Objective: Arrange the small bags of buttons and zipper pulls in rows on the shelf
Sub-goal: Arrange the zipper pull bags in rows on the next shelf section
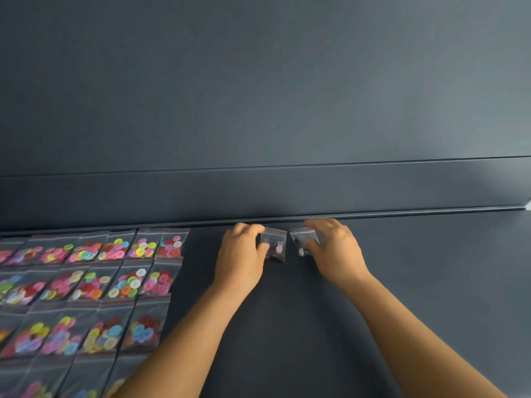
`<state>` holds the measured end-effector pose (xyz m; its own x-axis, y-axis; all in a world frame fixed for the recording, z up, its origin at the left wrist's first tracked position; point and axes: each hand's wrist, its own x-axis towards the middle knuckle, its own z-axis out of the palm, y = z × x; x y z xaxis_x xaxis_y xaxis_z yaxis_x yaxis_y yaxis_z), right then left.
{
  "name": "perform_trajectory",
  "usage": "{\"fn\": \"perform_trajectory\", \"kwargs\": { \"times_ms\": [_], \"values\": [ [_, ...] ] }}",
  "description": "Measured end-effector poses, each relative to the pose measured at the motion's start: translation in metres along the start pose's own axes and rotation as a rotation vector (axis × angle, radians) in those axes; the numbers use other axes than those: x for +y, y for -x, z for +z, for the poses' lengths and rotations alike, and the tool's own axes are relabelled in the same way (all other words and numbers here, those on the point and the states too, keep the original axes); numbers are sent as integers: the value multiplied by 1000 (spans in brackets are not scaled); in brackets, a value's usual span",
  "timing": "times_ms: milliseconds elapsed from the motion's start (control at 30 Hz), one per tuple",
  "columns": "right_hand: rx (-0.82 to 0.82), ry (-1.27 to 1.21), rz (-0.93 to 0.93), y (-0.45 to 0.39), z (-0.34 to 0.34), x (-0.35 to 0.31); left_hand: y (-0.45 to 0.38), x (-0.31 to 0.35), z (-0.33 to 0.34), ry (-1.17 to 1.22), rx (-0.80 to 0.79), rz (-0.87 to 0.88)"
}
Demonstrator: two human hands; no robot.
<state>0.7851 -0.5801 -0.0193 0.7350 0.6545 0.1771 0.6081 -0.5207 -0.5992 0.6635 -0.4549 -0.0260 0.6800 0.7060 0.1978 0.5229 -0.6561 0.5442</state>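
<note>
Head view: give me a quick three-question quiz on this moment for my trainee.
1. True or false: the left hand and right hand each hold a small bag at the back of the shelf.
2. The rows of button bags lie: A) left of the hands, B) right of the hands, C) between the hands.
3. Fill in: the left bag and right bag have a ___ strip along their tops.

Key: 1 true; 2 A; 3 red.
</note>
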Motion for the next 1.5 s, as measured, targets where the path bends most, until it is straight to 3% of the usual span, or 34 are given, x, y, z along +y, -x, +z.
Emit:
{"fn": "perform_trajectory", "kwargs": {
  "times_ms": [100,200,1200,1500],
  "values": [
    [-17,69,-102,4,3,0,2,0,2,-29,-78,210],
    [-48,120,-100,4,6,4,3,-3,6,-76,-132,282],
    [-129,187,-62,-10,8,-9,-9,14,15,-207,-161,189],
    [-186,175,-247,16,-2,-24,38,9,-23,-258,-27,110]
  ]
}}
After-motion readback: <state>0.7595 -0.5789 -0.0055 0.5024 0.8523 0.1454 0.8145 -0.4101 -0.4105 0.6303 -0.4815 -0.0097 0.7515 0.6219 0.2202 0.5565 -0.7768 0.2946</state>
